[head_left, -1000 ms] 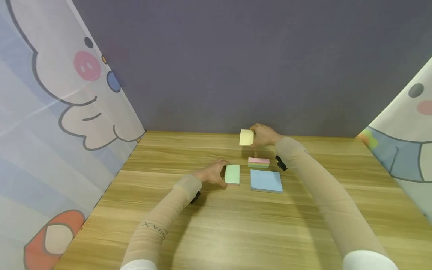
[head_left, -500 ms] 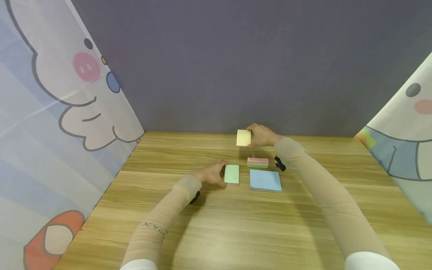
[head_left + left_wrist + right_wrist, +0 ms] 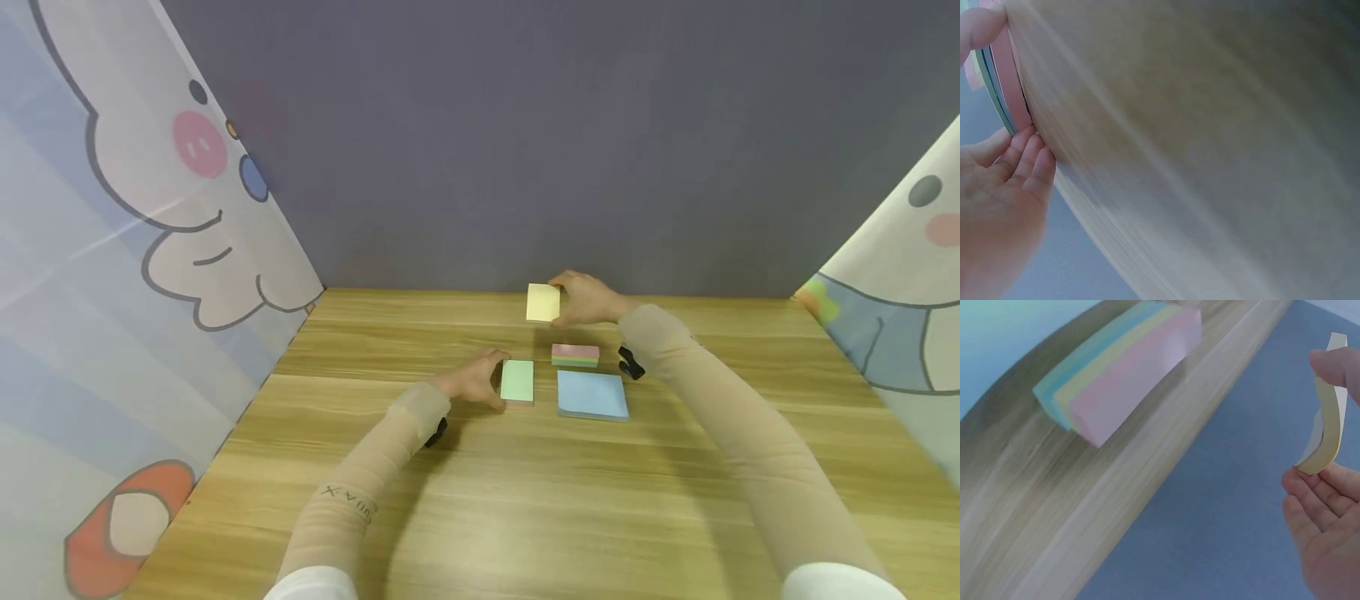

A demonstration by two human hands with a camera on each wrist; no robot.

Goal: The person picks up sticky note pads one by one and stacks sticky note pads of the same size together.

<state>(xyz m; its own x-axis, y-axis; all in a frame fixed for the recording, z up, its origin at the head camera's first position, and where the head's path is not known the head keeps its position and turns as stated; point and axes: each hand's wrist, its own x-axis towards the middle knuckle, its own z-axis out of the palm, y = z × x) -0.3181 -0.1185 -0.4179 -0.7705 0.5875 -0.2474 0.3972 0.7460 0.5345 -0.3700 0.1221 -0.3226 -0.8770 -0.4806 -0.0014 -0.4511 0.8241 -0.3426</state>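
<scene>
My left hand (image 3: 474,379) grips a sticky note pad with a green top (image 3: 517,382) on the table, thumb and fingers at opposite edges. The left wrist view shows pink, blue and green layers (image 3: 1009,78) in that pad's side. Farther back, my right hand (image 3: 588,300) pinches a small square yellow sticky note pad (image 3: 543,302) and holds it above the table. The right wrist view catches this yellow pad bent (image 3: 1330,419) between thumb and fingertips. Below the right hand sits a small stack of pink, yellow and green sticky notes (image 3: 575,353); a larger blue sticky note pad (image 3: 592,394) lies nearer to me.
The wood-grain table (image 3: 480,500) ends at a dark grey panel (image 3: 480,150) behind the pads. Cartoon-printed cloth stands at the left (image 3: 112,275) and at the right (image 3: 907,333). Each wrist wears a black strap.
The right hand has shifted slightly left with the yellow pad, then held about the same place. The left hand stays at the green-topped pad. The whole head view has tilted slightly.
</scene>
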